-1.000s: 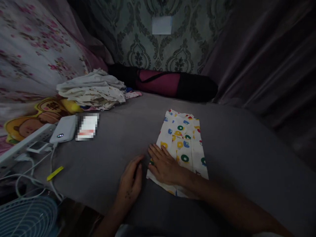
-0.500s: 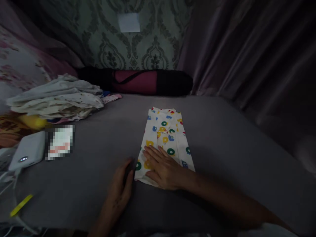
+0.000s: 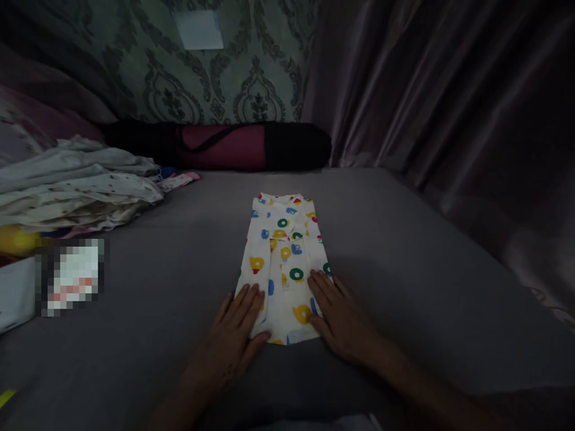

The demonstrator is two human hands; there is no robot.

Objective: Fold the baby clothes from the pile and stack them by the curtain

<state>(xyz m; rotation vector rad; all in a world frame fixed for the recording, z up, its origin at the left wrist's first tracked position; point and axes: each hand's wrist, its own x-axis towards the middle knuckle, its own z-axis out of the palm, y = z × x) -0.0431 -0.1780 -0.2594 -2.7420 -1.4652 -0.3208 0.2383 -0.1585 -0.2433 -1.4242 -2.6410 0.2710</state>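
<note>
A small white shirt (image 3: 287, 257) with colourful printed figures lies face down on the grey bed sheet (image 3: 179, 251), its sides folded inward into a long narrow shape. My left hand (image 3: 233, 335) rests flat on its lower left edge, fingers stretched out. On the lower right edge lies my right hand (image 3: 341, 317), palm down with the fingers extended. Neither hand grips the cloth. The collar end points away from me, toward the wall.
A heap of light clothes (image 3: 81, 179) sits at the left, with a blurred-out packet (image 3: 76, 275) and a white power bank (image 3: 15, 293) nearer me. A black and maroon long bag (image 3: 224, 146) lies along the patterned wall. Curtains (image 3: 381, 90) hang at the right.
My right hand has slid from the shirt's middle to its right edge. My left hand has moved from beside the shirt onto its lower left edge. The view has shifted right.
</note>
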